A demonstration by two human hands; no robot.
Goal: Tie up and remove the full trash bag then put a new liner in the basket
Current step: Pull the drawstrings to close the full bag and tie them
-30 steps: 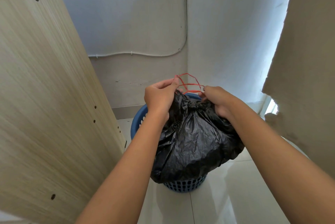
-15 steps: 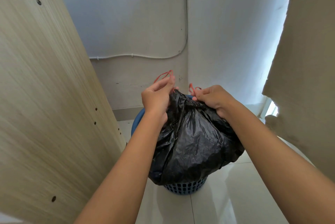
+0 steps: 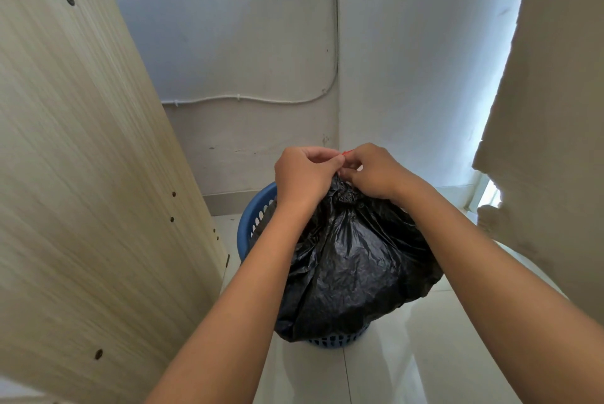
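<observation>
Left hand [image 3: 304,175]: fingers curled, fingertips meeting the right hand directly above the gathered neck of the trash bag [image 3: 353,260]. It pinches the red drawstring [image 3: 347,152], of which only a short piece shows between the two hands.

Right hand [image 3: 372,170]: fingers curled inward, thumb side toward the left hand. It pinches the same drawstring at the bag's neck. The two hands touch at the fingertips.

Trash bag: black, crinkled plastic, bunched tight at the top just under both hands. The body bulges out below the neck and hangs over the near and right sides of the basket [image 3: 253,214]. The bag sits in the basket.

Basket: blue plastic with slotted walls, standing on the floor [image 3: 408,354]. Its rim shows at the left, beside the left forearm; a strip of its lower wall shows under the bag's near edge.

Surroundings: the floor is pale glossy tile. A wooden cabinet panel [image 3: 81,158] with small drilled holes stands just left of the basket. Behind the basket, two white walls meet in a corner, and a white cable [image 3: 248,98] runs along the wall [image 3: 245,28]. A pale curtain [image 3: 555,142] hangs at the right edge.
</observation>
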